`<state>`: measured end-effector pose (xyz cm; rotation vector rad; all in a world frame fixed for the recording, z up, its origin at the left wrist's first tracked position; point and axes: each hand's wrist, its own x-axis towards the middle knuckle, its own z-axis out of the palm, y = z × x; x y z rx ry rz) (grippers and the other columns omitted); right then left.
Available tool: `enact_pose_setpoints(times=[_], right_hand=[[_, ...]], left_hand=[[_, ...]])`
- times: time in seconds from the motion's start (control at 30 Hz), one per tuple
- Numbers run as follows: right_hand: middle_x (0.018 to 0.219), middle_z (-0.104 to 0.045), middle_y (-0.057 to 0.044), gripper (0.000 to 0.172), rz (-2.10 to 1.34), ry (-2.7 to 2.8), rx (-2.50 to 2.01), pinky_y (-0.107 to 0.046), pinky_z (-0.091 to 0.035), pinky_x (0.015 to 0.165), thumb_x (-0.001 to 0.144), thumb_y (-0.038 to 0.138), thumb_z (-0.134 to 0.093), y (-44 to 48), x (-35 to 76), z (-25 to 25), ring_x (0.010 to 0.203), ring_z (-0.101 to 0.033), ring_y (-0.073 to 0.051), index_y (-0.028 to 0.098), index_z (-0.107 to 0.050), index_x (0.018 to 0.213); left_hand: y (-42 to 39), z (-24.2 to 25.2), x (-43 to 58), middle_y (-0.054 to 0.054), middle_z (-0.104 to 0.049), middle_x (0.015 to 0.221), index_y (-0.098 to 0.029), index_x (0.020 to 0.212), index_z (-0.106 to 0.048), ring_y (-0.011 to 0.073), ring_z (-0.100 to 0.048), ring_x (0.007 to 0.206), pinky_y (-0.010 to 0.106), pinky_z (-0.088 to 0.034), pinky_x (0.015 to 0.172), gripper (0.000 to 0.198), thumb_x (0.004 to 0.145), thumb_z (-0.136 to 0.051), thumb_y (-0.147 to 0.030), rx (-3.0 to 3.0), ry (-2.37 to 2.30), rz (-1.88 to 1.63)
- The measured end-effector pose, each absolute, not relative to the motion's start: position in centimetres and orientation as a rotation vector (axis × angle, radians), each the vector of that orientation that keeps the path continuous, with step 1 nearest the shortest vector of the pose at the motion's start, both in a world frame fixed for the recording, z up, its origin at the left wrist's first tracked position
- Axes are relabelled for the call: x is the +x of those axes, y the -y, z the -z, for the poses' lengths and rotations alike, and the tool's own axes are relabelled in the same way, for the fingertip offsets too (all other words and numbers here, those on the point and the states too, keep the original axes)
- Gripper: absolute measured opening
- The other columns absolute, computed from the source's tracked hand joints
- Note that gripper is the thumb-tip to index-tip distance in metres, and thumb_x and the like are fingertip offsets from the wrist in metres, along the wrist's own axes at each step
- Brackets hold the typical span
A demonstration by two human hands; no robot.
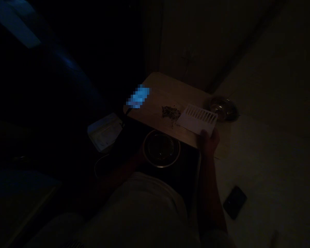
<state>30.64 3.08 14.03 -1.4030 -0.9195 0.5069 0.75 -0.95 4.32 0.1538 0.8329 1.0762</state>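
The scene is very dark. My right hand (208, 142) is closed on the near edge of a white slotted scraper (197, 119) that lies on a wooden board (167, 94). A small pile of dark crumbs (170, 112) sits on the board just left of the scraper. My left hand (138, 155) holds the left rim of a round metal bowl (161, 148) just below the board's near edge; its fingers are barely visible.
A glowing blue screen (138, 96) rests at the board's left edge. A second metal bowl (222, 107) stands to the right of the board. A white box (105, 132) lies left of it, and a dark phone (234, 202) lies on the pale surface at lower right.
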Motion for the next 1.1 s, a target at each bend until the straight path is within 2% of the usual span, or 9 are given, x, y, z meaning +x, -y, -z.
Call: enact_pose_setpoints(times=[0.13, 0.27, 0.43, 0.63, 0.73, 0.93, 1.03, 1.1], right_hand=[[0.089, -0.067, -0.004, 0.028, -0.522, 0.959, -1.393, -0.033, -0.050, 0.078, 0.073, 0.034, -0.069, -3.0, 30.7, -14.0, 0.081, -0.059, -0.017, 0.015, -0.066, 0.095], [0.092, -0.068, -0.004, 0.030, -0.548, 0.989, -1.389, -0.034, -0.050, 0.081, 0.074, 0.033, -0.069, -2.9, 30.7, -14.1, 0.084, -0.060, -0.018, 0.015, -0.067, 0.098], [0.088, -0.067, -0.003, 0.026, -0.527, 1.004, -1.390, -0.033, -0.049, 0.079, 0.073, 0.032, -0.070, -3.0, 31.0, -13.9, 0.083, -0.059, -0.017, 0.016, -0.067, 0.093], [0.086, -0.066, -0.002, 0.026, -0.553, 0.982, -1.373, -0.032, -0.048, 0.078, 0.071, 0.031, -0.071, -3.0, 31.1, -13.7, 0.081, -0.058, -0.017, 0.016, -0.067, 0.092], [0.086, -0.066, -0.002, 0.026, -0.569, 0.978, -1.357, -0.032, -0.048, 0.079, 0.071, 0.031, -0.071, -3.0, 31.1, -13.7, 0.082, -0.058, -0.017, 0.016, -0.067, 0.092], [0.086, -0.066, -0.002, 0.025, -0.580, 1.002, -1.370, -0.032, -0.048, 0.077, 0.071, 0.030, -0.070, -2.9, 31.0, -13.9, 0.081, -0.057, -0.017, 0.016, -0.067, 0.091], [0.084, -0.065, -0.001, 0.024, -0.576, 1.003, -1.358, -0.031, -0.048, 0.075, 0.070, 0.031, -0.070, -2.9, 31.0, -14.0, 0.078, -0.056, -0.016, 0.016, -0.067, 0.089], [0.082, -0.065, -0.001, 0.024, -0.576, 0.998, -1.359, -0.030, -0.048, 0.073, 0.069, 0.031, -0.070, -2.9, 30.9, -14.1, 0.077, -0.056, -0.016, 0.017, -0.066, 0.088]], left_hand=[[0.8, -4.7, 1.0, 0.008, -0.068, 0.133, -0.021, 0.135, -0.064, 0.0278, -0.038, 0.147, 0.043, -0.027, 0.124, 0.059, 0.077, -0.076, -0.026, 0.103, -0.974, -1.101], [0.8, -4.6, 1.2, 0.008, -0.069, 0.131, -0.020, 0.132, -0.065, 0.0289, -0.038, 0.147, 0.045, -0.029, 0.123, 0.057, 0.077, -0.076, -0.027, 0.064, -0.993, -1.085], [0.8, -4.9, 1.3, 0.008, -0.069, 0.131, -0.020, 0.127, -0.069, 0.0308, -0.039, 0.146, 0.048, -0.031, 0.122, 0.052, 0.076, -0.076, -0.028, 0.100, -0.980, -1.092], [0.9, -4.5, 0.9, 0.005, -0.065, 0.136, -0.021, 0.116, -0.073, 0.0264, -0.032, 0.150, 0.037, -0.026, 0.125, 0.057, 0.062, -0.080, -0.007, 0.276, -0.960, -1.169], [1.0, -4.0, 0.9, 0.005, -0.066, 0.135, -0.021, 0.113, -0.074, 0.0274, -0.033, 0.149, 0.039, -0.026, 0.125, 0.055, 0.059, -0.082, -0.012, 0.285, -0.963, -1.167], [0.9, -4.1, 1.0, 0.007, -0.067, 0.134, -0.020, 0.119, -0.073, 0.0290, -0.035, 0.148, 0.042, -0.026, 0.125, 0.058, 0.063, -0.084, -0.021, 0.306, -0.953, -1.173], [0.8, -4.3, 1.0, 0.007, -0.066, 0.136, -0.020, 0.124, -0.071, 0.0300, -0.034, 0.149, 0.045, -0.026, 0.124, 0.060, 0.065, -0.082, -0.019, 0.238, -0.963, -1.136], [0.8, -4.4, 1.0, 0.007, -0.065, 0.137, -0.021, 0.126, -0.070, 0.0288, -0.033, 0.150, 0.043, -0.026, 0.125, 0.061, 0.066, -0.081, -0.017, 0.242, -0.978, -1.153]])
